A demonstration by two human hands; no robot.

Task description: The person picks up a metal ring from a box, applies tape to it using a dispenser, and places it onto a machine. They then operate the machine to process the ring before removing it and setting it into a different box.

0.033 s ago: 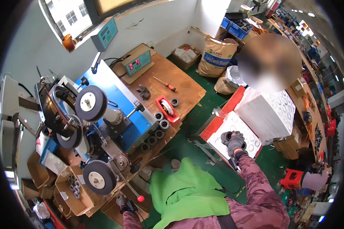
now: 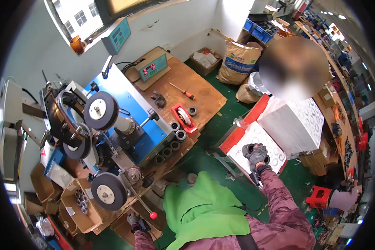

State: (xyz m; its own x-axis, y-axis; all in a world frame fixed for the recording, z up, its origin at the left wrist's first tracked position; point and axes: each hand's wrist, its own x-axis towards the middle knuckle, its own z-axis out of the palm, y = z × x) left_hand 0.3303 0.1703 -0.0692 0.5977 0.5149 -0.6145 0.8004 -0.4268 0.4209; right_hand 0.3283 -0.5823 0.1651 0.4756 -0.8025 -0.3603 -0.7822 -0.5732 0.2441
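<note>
Gloved right hand (image 2: 257, 155) on dark ring (image 2: 248, 149)

The gloved right hand (image 2: 257, 155) grips a dark ring (image 2: 248, 148) over a white tray (image 2: 258, 137).

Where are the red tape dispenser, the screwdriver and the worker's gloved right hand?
Red tape dispenser (image 2: 184, 118), head view, on its middle.
Screwdriver (image 2: 182, 91), head view, on its shaft.
Gloved right hand (image 2: 257, 155), head view, on the back of the glove.

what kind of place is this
Most likely a small factory workshop: a blue winding machine with spoked wheels, dark ring-shaped parts lined along the wooden bench, and the right hand gloved.
</note>
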